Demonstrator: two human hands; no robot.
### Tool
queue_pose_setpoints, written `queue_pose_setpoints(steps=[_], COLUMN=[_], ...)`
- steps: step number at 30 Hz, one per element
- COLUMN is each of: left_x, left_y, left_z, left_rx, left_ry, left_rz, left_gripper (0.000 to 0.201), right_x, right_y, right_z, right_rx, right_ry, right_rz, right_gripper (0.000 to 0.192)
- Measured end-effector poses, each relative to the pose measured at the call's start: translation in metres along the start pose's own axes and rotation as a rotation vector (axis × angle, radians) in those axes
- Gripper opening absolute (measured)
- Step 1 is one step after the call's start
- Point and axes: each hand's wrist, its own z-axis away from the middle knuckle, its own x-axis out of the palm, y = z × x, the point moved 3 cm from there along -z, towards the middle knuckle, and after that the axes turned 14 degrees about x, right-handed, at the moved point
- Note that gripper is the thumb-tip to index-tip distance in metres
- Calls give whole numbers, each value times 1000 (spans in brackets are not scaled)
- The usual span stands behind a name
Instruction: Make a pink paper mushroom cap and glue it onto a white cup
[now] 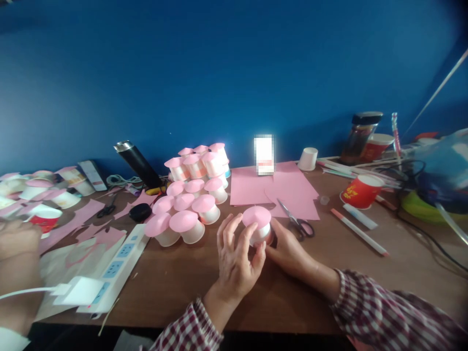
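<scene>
A white paper cup (261, 236) topped with a shallow pink paper cone (257, 215) is upright between my hands near the table's middle. My left hand (237, 256) curves around its left and near side, fingertips at the cone's edge and thumb by the cup. From the right, my right hand (292, 249) grips the cup's side; some of its fingers are hidden behind it. Just left stand several similar pink-topped cups (187, 226) in rows, stacked higher at the back. Scissors (300, 225) lie right of the held cup, partly over pink paper sheets (292, 187).
A power strip (119, 265) with a white charger (78, 291) lies left. Another person's blurred hand (18, 248) is at the far left, beside more topped cups (62, 197). A black flask (137, 163) leans behind. Rightward are a red cup (362, 191), markers (360, 231) and a glass jar (360, 139).
</scene>
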Motion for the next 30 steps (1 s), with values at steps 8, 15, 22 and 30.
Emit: queue_pose_setpoints(steps=[8, 15, 22, 30], left_x=[0, 2, 1, 1], left_y=[3, 3, 0, -2], left_z=[2, 3, 4, 4], left_rx=[40, 17, -17, -30], left_ry=[0, -24, -9, -5], left_rz=[-23, -10, -29, -32], left_gripper=[45, 43, 45, 49], right_x=[0, 0, 1, 0], right_y=[-1, 0, 2, 0], right_z=[0, -1, 0, 0], right_rx=[-19, -5, -1, 23], right_ry=[-2, -5, 4, 3], right_rz=[-17, -24, 9, 24], right_gripper=[35, 38, 37, 33])
